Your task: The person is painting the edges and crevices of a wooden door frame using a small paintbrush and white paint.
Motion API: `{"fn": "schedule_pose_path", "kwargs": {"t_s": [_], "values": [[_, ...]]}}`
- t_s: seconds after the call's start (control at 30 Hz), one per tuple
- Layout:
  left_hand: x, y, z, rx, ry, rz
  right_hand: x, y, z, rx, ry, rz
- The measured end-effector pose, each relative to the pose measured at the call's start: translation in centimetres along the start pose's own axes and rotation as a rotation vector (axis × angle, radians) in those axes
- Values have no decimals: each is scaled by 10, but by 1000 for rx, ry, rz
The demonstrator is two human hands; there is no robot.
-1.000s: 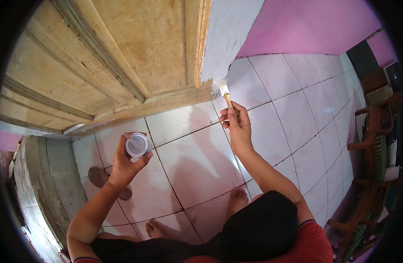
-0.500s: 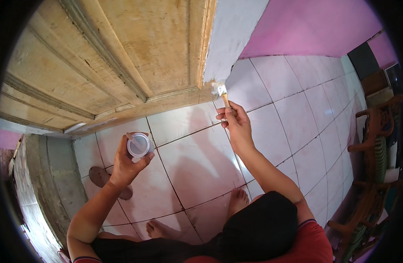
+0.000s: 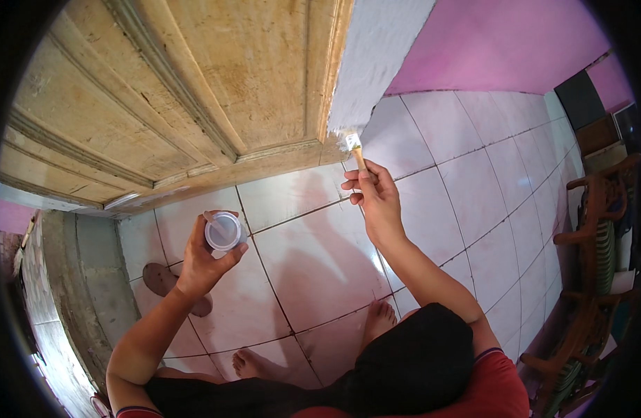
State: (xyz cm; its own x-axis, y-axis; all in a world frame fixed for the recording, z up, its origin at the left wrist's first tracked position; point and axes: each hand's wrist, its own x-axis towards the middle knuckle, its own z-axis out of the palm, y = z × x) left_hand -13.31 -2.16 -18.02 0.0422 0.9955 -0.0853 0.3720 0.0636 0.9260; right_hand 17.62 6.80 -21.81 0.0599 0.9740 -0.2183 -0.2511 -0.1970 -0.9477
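Observation:
My right hand (image 3: 380,202) pinches the wooden handle of a small paintbrush (image 3: 359,159). Its whitened bristles touch the lower end of the door's edge, where a pale grey-white painted strip (image 3: 376,63) turns into bare wood. In my left hand (image 3: 203,259) is a small round plastic cup (image 3: 224,233), held from the side with its mouth facing up. A flat stick leans inside the cup; what else the cup holds is hard to make out. The wooden panelled door (image 3: 244,76), yellowish and scuffed, fills the upper left.
Pinkish-white tiles (image 3: 320,265) cover the floor. A brown slipper (image 3: 160,279) lies behind my left wrist, beside a concrete sill (image 3: 90,279). Wooden chairs (image 3: 595,209) line the right side, and a pink wall (image 3: 494,49) rises at the back. My bare feet (image 3: 380,319) are on the tiles.
The door and its painted edge appear shifted slightly right and down in the view. The brush has moved a little down the door's edge; both hands keep their holds.

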Motion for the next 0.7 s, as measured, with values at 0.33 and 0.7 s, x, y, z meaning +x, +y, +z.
{"fn": "schedule_pose_path", "kwargs": {"t_s": [0.33,0.7], "values": [[4,5,1,-21,-19,0,-5,41,-15,-73,83,155],[3,10,-1,-27,-8,7,-24,33,-8,-24,75,34]]}}
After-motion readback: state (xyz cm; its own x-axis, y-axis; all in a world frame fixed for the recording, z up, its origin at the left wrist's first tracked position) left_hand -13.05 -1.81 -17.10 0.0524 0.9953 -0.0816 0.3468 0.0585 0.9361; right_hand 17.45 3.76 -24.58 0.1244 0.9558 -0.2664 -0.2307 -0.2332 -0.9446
